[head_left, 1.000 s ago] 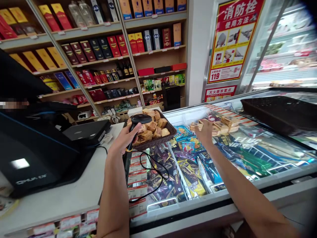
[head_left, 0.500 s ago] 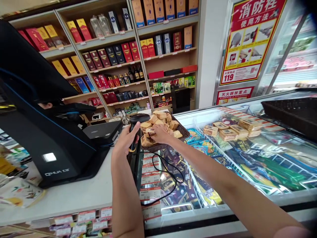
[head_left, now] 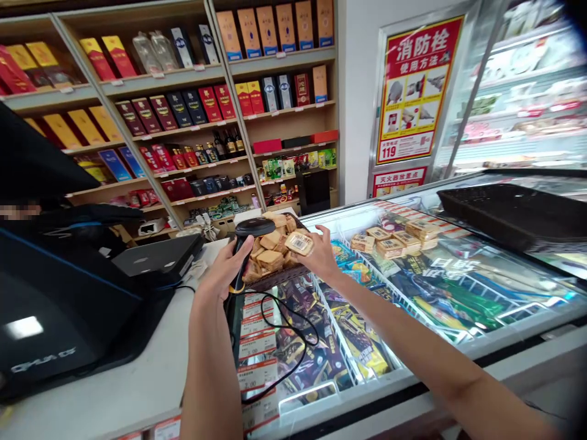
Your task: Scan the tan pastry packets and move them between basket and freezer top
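Shelves point(head_left: 183, 128) of boxed goods are ranged toward ten o'clock, behind a glass-topped freezer point(head_left: 527, 333) on which a dark woven basket point(head_left: 279, 279), heaped with small wrapped packs point(head_left: 269, 260), is seen near the centre of the dial. At the basket's nine o'clock side, a black handheld scanner point(head_left: 255, 227) is gripped by the left hand point(head_left: 224, 269), its handle wrapped by thumb and fingers. Toward the basket's three o'clock, a single pack point(head_left: 299, 242) is pinched in the fingers of the right hand point(head_left: 321, 253), raised above the heap with its barcode label turned to the camera. Farther out at three o'clock, similar stacked packs point(head_left: 407, 241) are lined up on the glass. One pack, it appears, is being presented for scanning; for a clean reading, the label would need to be squared to the scanner's window, which cannot be seen, and kept clear of fingertips.
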A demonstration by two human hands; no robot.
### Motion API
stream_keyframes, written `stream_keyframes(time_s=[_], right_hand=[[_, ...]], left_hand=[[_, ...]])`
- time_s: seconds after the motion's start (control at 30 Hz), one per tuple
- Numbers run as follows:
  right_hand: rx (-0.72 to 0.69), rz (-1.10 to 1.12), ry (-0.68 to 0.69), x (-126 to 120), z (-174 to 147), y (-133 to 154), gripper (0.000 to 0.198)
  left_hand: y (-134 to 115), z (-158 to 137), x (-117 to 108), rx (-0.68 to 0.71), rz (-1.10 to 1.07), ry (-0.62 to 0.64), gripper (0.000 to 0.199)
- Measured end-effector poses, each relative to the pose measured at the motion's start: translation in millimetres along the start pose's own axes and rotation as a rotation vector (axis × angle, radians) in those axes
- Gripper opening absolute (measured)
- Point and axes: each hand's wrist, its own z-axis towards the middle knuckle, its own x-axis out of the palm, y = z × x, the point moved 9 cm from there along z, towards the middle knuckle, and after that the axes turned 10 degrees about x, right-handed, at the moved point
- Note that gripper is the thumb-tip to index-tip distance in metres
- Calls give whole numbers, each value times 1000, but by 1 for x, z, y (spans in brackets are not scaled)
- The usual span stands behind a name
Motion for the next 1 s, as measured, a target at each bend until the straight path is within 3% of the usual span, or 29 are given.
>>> stream_keyframes(time_s=[0.1,0.2,0.4,0.6,0.87,1.0], right_hand=[[60,-108,-108,-47,-4,-33,46],[95,-187,-198,-76,-5,-53,43],[9,-248,-259,-82,-6,-60,41],[44,-337,-291,-92,2,-79,44],[510,-312,-607,-194,16,-193,51],[573,-276,-670,-212,8,-228,43]], left_hand=[[1,-1,38,-35,-84,146,53],[3,-5,76,-55,-108,279,52],[4,-7,117,22,-89,367,47],[7,-7,118,31,-26,395,48],[0,-9,107,-8,-28,349,53],[-7,-11,107,2,-49,352,53]])
